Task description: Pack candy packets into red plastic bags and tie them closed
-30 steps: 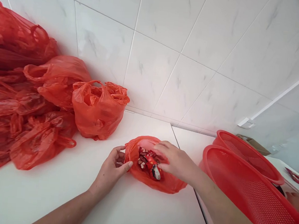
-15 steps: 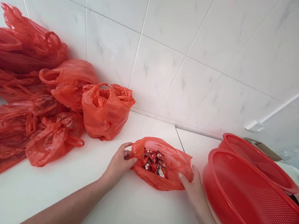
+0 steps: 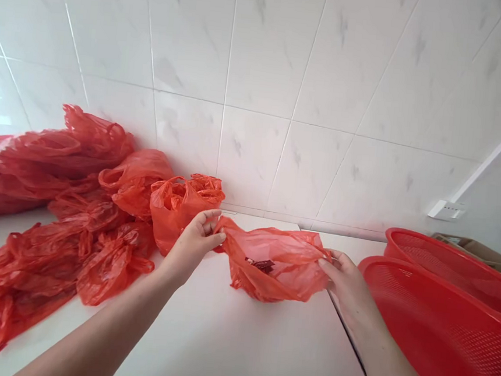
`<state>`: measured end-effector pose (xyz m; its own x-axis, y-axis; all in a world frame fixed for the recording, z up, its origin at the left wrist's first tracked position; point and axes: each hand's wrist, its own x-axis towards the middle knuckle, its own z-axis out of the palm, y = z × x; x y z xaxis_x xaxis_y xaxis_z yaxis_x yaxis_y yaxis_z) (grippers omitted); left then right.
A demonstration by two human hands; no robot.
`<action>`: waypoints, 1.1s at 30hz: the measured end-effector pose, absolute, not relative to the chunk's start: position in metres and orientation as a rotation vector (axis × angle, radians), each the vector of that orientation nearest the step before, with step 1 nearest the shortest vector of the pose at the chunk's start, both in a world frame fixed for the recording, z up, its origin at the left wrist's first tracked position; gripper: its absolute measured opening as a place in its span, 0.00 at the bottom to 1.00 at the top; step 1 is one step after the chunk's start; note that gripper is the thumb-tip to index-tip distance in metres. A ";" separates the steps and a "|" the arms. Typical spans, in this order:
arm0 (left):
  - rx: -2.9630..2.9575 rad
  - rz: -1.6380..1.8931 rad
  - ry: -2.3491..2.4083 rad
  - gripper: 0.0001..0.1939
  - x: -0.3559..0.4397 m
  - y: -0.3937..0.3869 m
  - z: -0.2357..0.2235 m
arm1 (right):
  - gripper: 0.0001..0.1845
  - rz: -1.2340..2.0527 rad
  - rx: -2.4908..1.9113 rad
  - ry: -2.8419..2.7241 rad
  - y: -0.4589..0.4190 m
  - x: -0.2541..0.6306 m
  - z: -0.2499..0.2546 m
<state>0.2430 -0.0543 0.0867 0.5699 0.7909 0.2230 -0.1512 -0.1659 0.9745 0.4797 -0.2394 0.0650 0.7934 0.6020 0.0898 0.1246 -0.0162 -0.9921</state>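
A thin red plastic bag is stretched between my two hands above the white table. My left hand pinches the left end of its rim between thumb and fingers. At the opposite end, my right hand grips the rim the same way. Through the gaping mouth, a few small dark red wrapped packets show inside; the front wall of the bag hides the others. Just behind my left hand stands a filled red plastic bag.
More red plastic bags lie heaped on the left. Two red mesh baskets stand at the right, with a cardboard box behind them. A white socket is on the tiled wall at the back.
Both hands have raised the bag's rim and pulled it wider, so fewer packets show inside. My fingers now pinch the rim ends. The camera view has tilted up.
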 end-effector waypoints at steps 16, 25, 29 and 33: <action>3.244 0.491 0.274 0.16 0.269 -0.113 0.078 | 0.14 0.262 -1.926 -1.508 -0.218 0.399 0.022; 3.216 0.357 0.433 0.10 0.227 -0.087 0.058 | 0.21 0.328 -1.935 -1.542 -0.226 0.400 0.020; 3.203 0.402 0.420 0.11 0.225 -0.094 0.059 | 0.16 0.323 -2.071 -1.380 -0.206 0.416 0.020; 3.204 0.412 0.434 0.13 0.222 -0.096 0.063 | 0.21 0.473 -2.059 -1.401 -0.198 0.421 0.011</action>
